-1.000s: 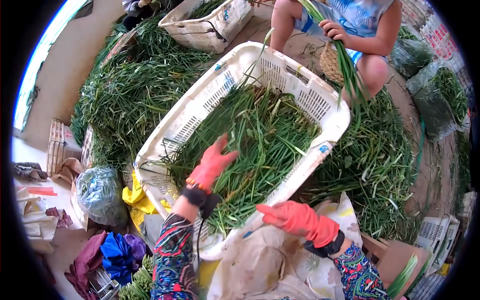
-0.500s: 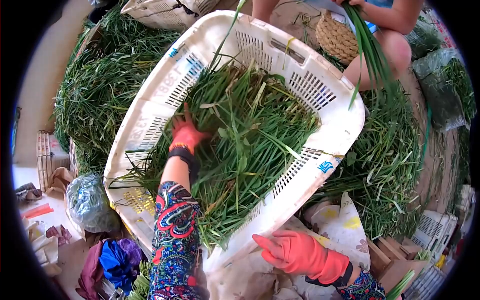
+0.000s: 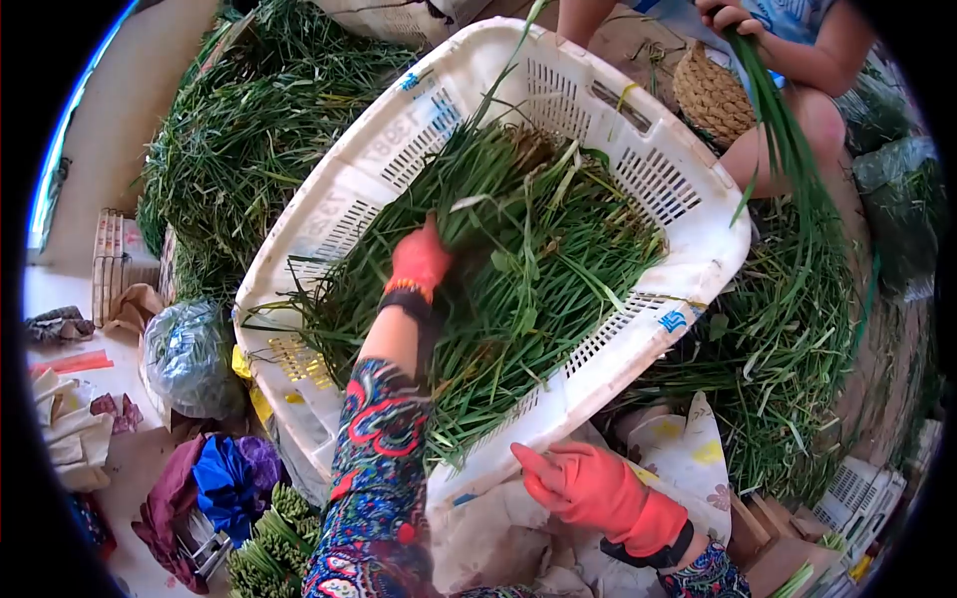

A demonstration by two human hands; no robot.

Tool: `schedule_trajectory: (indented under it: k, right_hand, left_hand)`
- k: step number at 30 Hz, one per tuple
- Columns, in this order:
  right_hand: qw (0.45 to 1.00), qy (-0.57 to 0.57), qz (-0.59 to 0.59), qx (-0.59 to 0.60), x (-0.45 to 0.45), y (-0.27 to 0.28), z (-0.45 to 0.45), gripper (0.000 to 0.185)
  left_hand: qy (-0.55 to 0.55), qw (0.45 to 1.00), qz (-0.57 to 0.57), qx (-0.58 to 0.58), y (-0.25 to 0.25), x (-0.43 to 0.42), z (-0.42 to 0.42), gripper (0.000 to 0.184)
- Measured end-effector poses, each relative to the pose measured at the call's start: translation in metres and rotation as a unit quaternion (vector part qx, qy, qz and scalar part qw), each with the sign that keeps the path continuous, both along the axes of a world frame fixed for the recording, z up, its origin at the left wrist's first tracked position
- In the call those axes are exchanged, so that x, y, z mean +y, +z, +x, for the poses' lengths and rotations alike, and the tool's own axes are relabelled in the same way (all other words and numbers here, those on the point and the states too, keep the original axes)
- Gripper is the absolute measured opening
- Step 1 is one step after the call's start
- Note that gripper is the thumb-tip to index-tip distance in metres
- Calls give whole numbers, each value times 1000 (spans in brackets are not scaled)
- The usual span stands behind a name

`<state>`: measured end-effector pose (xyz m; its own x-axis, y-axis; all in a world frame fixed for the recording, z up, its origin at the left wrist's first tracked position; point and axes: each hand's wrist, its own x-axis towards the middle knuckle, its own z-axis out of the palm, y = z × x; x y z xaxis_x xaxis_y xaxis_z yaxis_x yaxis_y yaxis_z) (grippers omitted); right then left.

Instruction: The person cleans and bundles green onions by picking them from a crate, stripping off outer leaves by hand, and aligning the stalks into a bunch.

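Green leaves (image 3: 568, 264): heaped, tangled inside crate (image 3: 720, 214). My left hand (image 3: 420, 261) among them, grip hidden, cannot tell. My right hand (image 3: 608, 495) at crate's near rim, fingers loosely bent, index extended, nothing held. Risk: tangle could drag neighbours, tearing blades or spilling them over crate's side.

In front of you sits a crate (image 3: 706, 239) with greens (image 3: 573, 284) in it. To its left and far side lies one heap (image 3: 269, 125); another heap (image 3: 773, 349) lies to its right. A second crate (image 3: 387, 18) stands behind. Beyond the right far corner, a person (image 3: 819, 125) sits beside a woven basket (image 3: 710, 95). A stuffed bag (image 3: 192, 359) lies left of your crate, with bundled cloth (image 3: 224, 488) nearer you.
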<state>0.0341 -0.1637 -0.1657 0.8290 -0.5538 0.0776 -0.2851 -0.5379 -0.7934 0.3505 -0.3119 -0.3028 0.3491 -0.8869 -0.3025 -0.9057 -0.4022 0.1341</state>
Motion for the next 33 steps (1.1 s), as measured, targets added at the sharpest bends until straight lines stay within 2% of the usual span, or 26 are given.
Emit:
schedule_trajectory:
  k: [2,3,6,8,10,11,12,14,15,16,18,20,22,25,28,31,32,33]
  right_hand:
    - [1000,-9,-20,-22,1,-4,-2,51]
    - [999,-17,-35,-35,1,-5,-2,50]
    - [997,-13,-32,-64,8,-11,0,49]
    - [998,1,-27,-55,18,-16,1,49]
    - [999,15,-40,-17,27,-19,2,49]
    - [998,17,-64,-9,26,-15,4,49]
    - [997,18,-80,11,27,-14,4,49]
    - [992,19,-115,49,27,-17,3,51]
    - [993,-1,-112,21,26,-18,4,50]
    - [994,2,-111,16,25,-18,3,50]
    - [994,4,-108,7,25,-18,1,50]
    - [997,2,-81,-3,28,-23,1,51]
    - [998,8,-65,-11,32,-26,2,52]
    - [998,28,-57,-14,33,-26,2,53]
    - [999,26,-44,-12,32,-23,0,54]
    - [1000,2,3,-29,39,-28,2,52]
    - [999,1,27,-31,43,-32,3,51]
    - [998,-1,49,-32,44,-34,4,50]
  left_hand:
    - [-29,999,-32,-27,6,28,-8,66]
    - [-43,997,-53,-35,25,46,-22,67]
    - [-84,993,-67,-52,36,101,-44,74]
    - [-129,986,-100,-35,22,132,-55,73]
    - [-146,980,-108,-77,-4,149,-76,71]
    - [-159,976,-101,-105,-20,155,-83,71]
    - [-165,977,-57,-120,-12,152,-89,78]
    - [-133,989,37,-53,34,137,-99,91]
    - [-156,983,92,-42,50,130,-96,105]
    - [-190,973,119,-57,66,124,-93,100]
    - [-196,971,127,44,101,105,-89,81]
    - [-235,969,27,76,124,86,-98,40]
    - [-217,964,-61,143,111,64,-108,26]
    - [-192,947,-192,172,67,23,-123,21]
    - [-175,971,58,152,58,-14,-133,55]
    - [-285,957,59,12,22,-23,-155,85]
    - [-289,956,44,30,10,-26,-160,98]
    - [-308,950,44,-4,12,-32,-165,101]
